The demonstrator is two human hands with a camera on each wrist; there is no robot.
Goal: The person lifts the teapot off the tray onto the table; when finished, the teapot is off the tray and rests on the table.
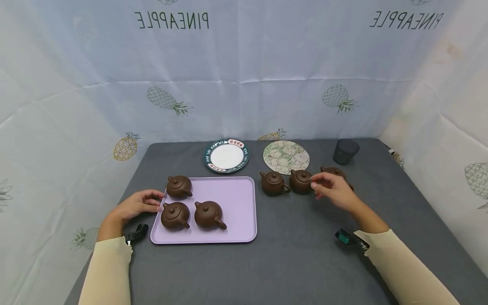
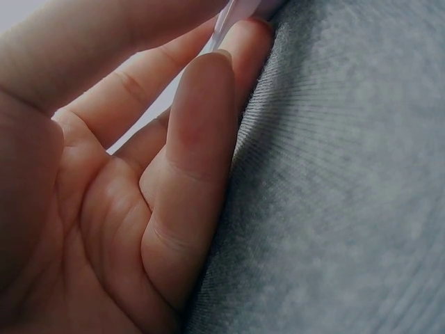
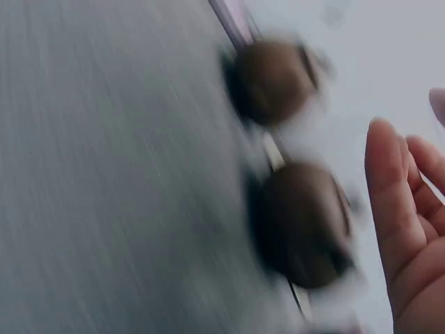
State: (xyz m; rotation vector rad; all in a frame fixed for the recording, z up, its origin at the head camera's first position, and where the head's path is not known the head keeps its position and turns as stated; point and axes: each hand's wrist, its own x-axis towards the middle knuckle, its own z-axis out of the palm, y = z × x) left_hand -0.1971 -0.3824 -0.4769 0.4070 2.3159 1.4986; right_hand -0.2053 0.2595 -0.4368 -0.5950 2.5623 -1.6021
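In the head view my left hand (image 1: 139,205) rests on the table at the left rim of the lilac tray (image 1: 236,212), fingertips at the rim. Its relaxed fingers (image 2: 198,118) show close up in the left wrist view. Brown teapots sit upright on the tray: a back-left one (image 1: 179,187), a front-left one (image 1: 175,216) and one nearer the middle (image 1: 208,214). My right hand (image 1: 335,190) hovers over the row right of the tray, fingers loosely bent and holding nothing. That row has a left teapot (image 1: 272,184), a middle teapot (image 1: 300,182) and a partly hidden right teapot (image 1: 333,171).
Behind the tray lies a white plate (image 1: 226,156) with a dark green patterned rim. A round patterned mat (image 1: 286,156) is at the back, beside a dark cup (image 1: 346,151) at the back right. Pineapple-print cloth (image 1: 244,55) hangs around the grey table (image 1: 289,258).
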